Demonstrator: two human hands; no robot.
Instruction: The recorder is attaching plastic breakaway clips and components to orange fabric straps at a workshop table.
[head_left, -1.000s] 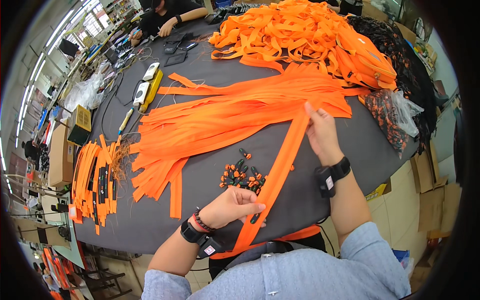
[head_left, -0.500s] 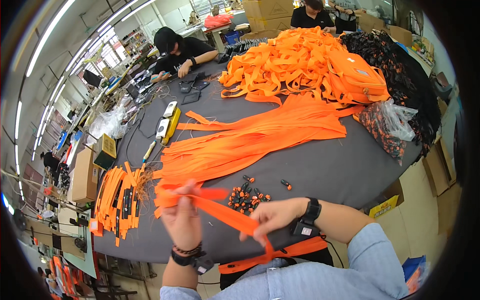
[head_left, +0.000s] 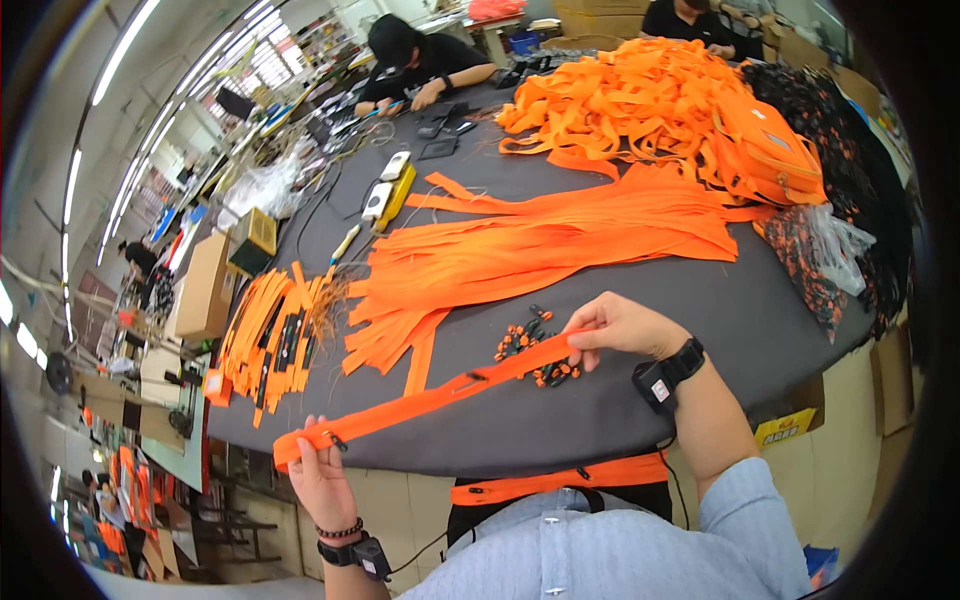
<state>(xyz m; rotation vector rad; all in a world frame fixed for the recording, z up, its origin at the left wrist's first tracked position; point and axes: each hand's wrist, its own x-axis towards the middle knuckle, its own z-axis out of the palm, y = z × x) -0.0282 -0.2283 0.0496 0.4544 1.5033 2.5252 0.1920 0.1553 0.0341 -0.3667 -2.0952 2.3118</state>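
A long orange zipper (head_left: 425, 404) is stretched on a slant between my hands, with black pulls on it near the left end and around its middle. My left hand (head_left: 326, 482) pinches its lower left end by the table's front edge. Higher up and to the right, my right hand (head_left: 637, 328) grips the other end between thumb and fingers. Behind the zipper lies a heap of small black and orange zipper pulls (head_left: 514, 341), partly covered by it. Another orange zipper (head_left: 535, 484) with black pulls rests across my lap.
Many orange zipper strips (head_left: 540, 245) lie in a bundle mid-table. Short orange and black strips (head_left: 262, 330) sit at left near a yellow power strip (head_left: 398, 200). Beyond are tangled orange webbing (head_left: 620, 105), an orange bag (head_left: 770, 150) and a plastic bag (head_left: 825, 250). Co-workers sit across the table.
My hands have drawn apart, left hand down and leftward, right hand up and rightward. The orange zipper, folded and loose before, is now pulled out straight. The whole view has shifted a little.
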